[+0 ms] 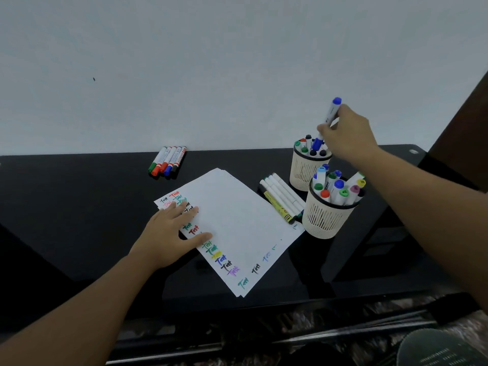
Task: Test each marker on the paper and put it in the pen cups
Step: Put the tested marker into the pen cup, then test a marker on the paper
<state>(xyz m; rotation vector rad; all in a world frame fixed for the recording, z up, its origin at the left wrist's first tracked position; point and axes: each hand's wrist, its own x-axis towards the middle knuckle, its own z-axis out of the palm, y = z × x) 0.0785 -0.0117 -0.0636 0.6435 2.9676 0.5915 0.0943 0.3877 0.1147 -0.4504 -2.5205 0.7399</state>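
Note:
My right hand (346, 133) grips a blue marker (331, 112), held upright and tilted, its capped lower end just inside the far pen cup (303, 173). That cup holds several markers. The near pen cup (326, 220) is full of coloured markers. My left hand (171, 231) rests flat with spread fingers on the left edge of the white paper (237, 220), which carries several coloured test marks along its left and bottom edges.
Several capped markers (169, 161) lie side by side at the back of the black table (79, 207). More white pens and a yellow-labelled one (281, 199) lie between the paper and the cups. A pale wall rises behind.

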